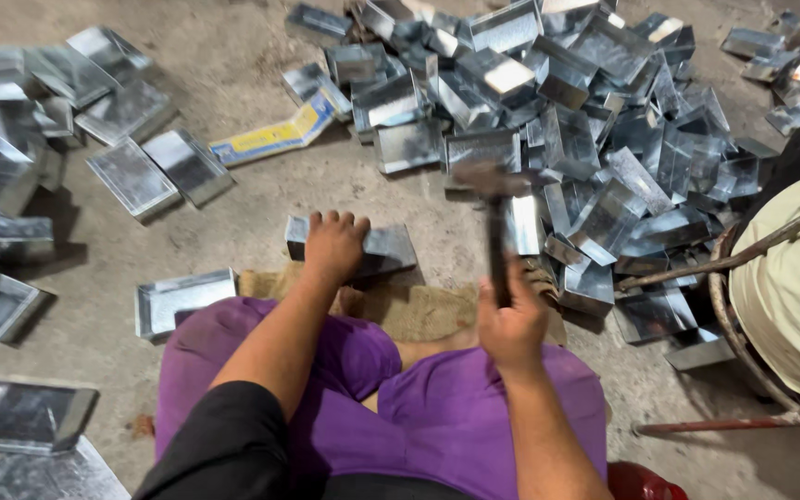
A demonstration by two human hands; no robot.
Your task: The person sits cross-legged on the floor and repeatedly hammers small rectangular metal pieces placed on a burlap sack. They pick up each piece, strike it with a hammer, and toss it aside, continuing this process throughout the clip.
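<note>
From the head camera we are looking down at our own lap, draped in purple cloth [456,407], as we are sitting on a rough grey concrete floor [233,213]. Our left hand [333,243] is pressing down on a shallow rectangular tin tray [386,248] made of shiny galvanised sheet; the grip here is spread, with fingers curling over the tray's far edge rather than pinching it. The tray is lying just ahead of our knees, on the front edge of a coarse brown sacking mat [418,310], and its long axis is running left to right across the view. Our right hand [509,324] is closing tight around the dark handle of a hammer [495,222], fingers pressed together on the shaft. The hammer is standing nearly upright, handle pointing away from us, its blurred head hanging above and to the right of the tray.

A big heap of similar trays [567,120] is piling up ahead on the right, and flatter lids [131,176] are lying scattered on the left. A yellow and blue carton [275,137] is resting between them.
</note>
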